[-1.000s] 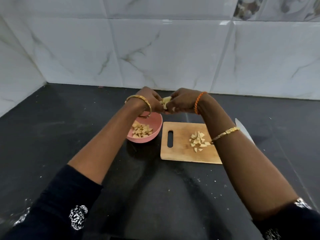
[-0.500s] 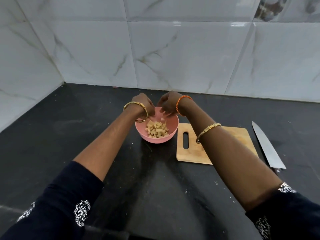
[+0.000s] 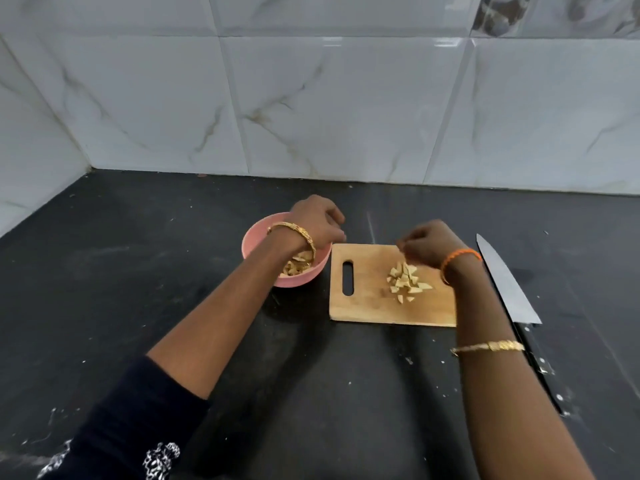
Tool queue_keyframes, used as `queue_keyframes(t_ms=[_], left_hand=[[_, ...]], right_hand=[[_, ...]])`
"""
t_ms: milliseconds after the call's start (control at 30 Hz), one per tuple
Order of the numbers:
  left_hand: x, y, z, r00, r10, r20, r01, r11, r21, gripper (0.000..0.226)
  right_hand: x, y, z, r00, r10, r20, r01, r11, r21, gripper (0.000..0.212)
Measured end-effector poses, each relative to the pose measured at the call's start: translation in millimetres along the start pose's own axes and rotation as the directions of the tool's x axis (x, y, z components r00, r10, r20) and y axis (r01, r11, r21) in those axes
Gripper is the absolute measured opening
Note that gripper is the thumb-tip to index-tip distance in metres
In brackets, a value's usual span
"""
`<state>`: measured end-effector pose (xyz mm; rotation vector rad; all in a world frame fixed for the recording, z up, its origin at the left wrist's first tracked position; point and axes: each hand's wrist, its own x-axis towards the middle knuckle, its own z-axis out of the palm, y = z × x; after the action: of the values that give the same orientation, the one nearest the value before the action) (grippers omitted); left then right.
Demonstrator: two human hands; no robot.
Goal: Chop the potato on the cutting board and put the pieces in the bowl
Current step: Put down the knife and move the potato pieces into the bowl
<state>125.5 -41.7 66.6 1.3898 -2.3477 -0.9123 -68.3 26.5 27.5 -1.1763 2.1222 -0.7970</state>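
Back from bowl (image 3: 254, 233) toward board (image 3: 374, 306): right hand (image 3: 431, 242) loosely curled over pieces (image 3: 407, 278), left hand (image 3: 318, 220) empty by rim. Risk: careless scoop scattering pieces or nudging knife (image 3: 505, 282).

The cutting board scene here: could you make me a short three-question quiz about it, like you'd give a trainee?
1. True or false: the knife is held in the right hand.
2. Where do chopped potato pieces remain outside the pink bowl? A) on the counter B) on the cutting board C) in the left hand
3. Which hand is over the bowl?

Key:
1. False; it lies on the counter, right of the board.
2. B.
3. The left hand.
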Motion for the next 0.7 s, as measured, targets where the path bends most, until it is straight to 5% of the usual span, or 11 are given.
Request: queue_keyframes(t_ms=[100,267,700], left_hand=[[7,21,39,0.97,0.026,0.241,-0.05,0.994,0.094,0.058],[31,33,103,0.925,0.0,0.379,-0.153,0.915,0.373,0.079],[61,27,114,0.939,0.093,0.331,-0.167,0.965,0.204,0.056]], right_hand=[[-17,36,-9,0.977,0.2,0.072,-0.19,0.973,-0.13,0.045],[-47,54,10,0.972,0.224,0.072,-0.188,0.924,-0.334,0.079],[5,46,20,0.996,0.059,0.071,-0.035,0.952,-0.304,0.074]])
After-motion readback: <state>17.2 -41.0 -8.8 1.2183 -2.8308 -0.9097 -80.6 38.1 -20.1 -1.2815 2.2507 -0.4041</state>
